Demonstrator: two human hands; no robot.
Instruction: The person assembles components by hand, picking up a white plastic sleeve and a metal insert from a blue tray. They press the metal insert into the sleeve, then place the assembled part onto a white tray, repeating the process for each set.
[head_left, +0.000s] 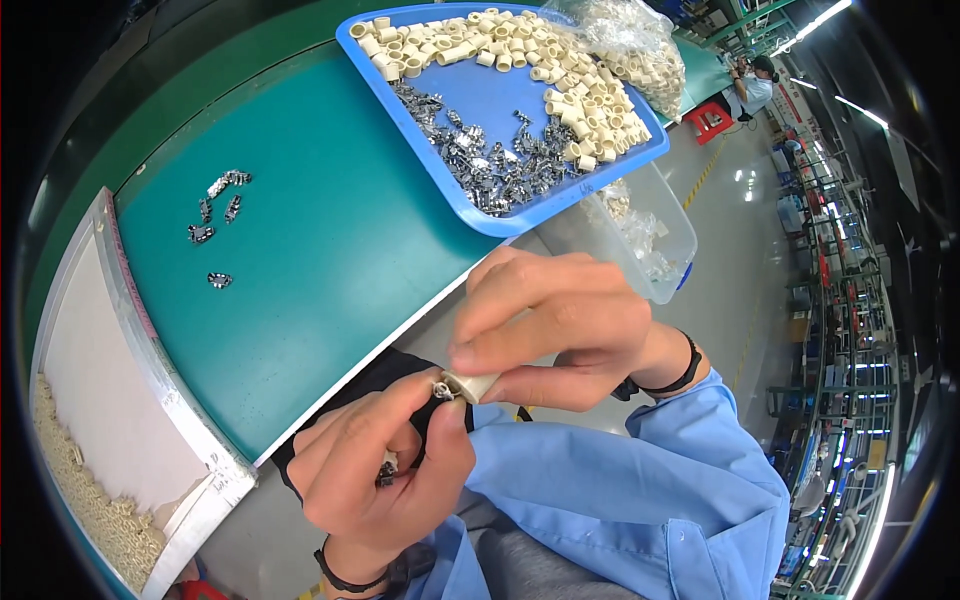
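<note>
My left hand (385,455) pinches a small shiny metal part (442,390) between thumb and forefinger. More dark metal pieces (387,470) show in the curl of its other fingers. Between the thumb and fingers of my right hand (560,330) is a short cream plastic tube (470,386). The tube's end meets the metal part; whether the part sits inside it I cannot tell. Both hands are held over my lap, off the table's edge. Beyond them, a blue tray (450,190) holds many cream tubes (600,110) and a heap of metal parts (490,160).
Several loose metal parts (219,281) lie on the green table (330,250). A white-framed tray (130,400) with small cream pieces stands at the left. A bag of tubes (640,50) leans behind the blue tray; a clear bin (665,245) is below. A person (752,88) sits far off.
</note>
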